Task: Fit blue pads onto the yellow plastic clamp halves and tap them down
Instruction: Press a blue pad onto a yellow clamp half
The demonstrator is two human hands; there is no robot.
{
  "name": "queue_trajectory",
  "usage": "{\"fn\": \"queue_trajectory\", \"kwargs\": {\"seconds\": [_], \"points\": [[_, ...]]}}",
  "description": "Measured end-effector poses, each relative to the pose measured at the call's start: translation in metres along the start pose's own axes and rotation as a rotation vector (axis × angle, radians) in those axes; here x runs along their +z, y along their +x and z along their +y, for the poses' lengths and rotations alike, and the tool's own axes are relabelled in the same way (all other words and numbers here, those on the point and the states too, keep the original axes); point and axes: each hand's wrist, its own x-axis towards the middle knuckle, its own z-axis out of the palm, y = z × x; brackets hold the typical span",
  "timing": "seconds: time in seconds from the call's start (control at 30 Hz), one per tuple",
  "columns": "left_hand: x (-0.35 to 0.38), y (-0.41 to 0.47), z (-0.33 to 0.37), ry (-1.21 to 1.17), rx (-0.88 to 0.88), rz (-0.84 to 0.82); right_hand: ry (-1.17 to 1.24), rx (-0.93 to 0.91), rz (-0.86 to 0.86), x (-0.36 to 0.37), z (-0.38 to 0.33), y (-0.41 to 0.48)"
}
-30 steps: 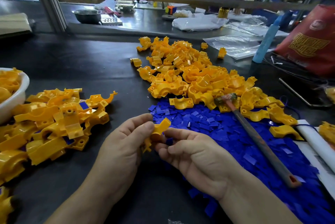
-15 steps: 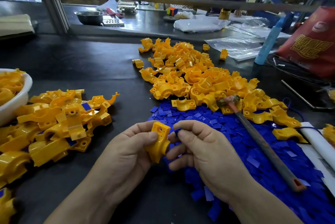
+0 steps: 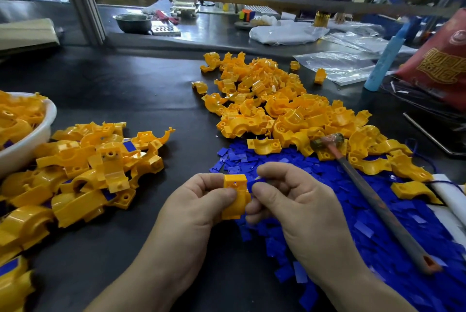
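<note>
Clamp half (image 3: 235, 195) stands upright, pinched by left hand (image 3: 199, 208). Right hand (image 3: 302, 210) pinches pad (image 3: 253, 183) against its right edge. Bag (image 3: 438, 59) print is unreadable.

So in abt a sec the clamp half (image 3: 235, 186) got flipped. It'd been lying slanted across the fingertips w/ one end poking up, and it ended up standing upright w/ the holed end on top, facing the person. Left hand (image 3: 199, 207) went from a light pinch near the upper end to the thumb pressed across the middle of the piece. Right hand (image 3: 298, 207) changed most imo: it was palm-up w/ fingers under the part, then it rolled over, fingers curled, and closed in on the part's right side. It had what looked like a blue pad (image 3: 253, 183) nipped btw thumb and forefinger, right against the edge.
</note>
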Motion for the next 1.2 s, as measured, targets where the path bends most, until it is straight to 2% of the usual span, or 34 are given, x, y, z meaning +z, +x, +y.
{"fn": "queue_trajectory", "kwargs": {"seconds": [0.13, 0.23, 0.37, 0.47, 0.6, 0.73, 1.2], "points": [[-0.0005, -0.0024, 0.0004, 0.080, 0.043, -0.035, -0.332, -0.186, 0.016, 0.0034, -0.0006, -0.0036], [-0.0004, -0.0034, 0.0022, 0.094, 0.085, -0.082, -0.420, -0.284, 0.033, 0.0034, 0.0004, -0.0015], [-0.0005, -0.0033, 0.0022, 0.107, 0.101, -0.113, -0.407, -0.284, 0.016, -0.0002, 0.0031, 0.0010], [-0.0012, -0.0024, 0.0015, 0.125, 0.096, -0.120, -0.382, -0.173, 0.016, -0.0015, 0.0065, 0.0014], [-0.0018, -0.0026, 0.0012, 0.147, 0.085, -0.131, -0.141, -0.022, -0.052, -0.0015, 0.0057, 0.0037], [-0.0012, -0.0037, 0.0006, 0.153, 0.086, -0.137, -0.019, -0.014, -0.081, -0.0011, 0.0017, 0.0040], [-0.0025, -0.0048, -0.0002, 0.253, 0.070, -0.133, -0.147, -0.071, -0.097, -0.0002, 0.0035, -0.0001]]}}
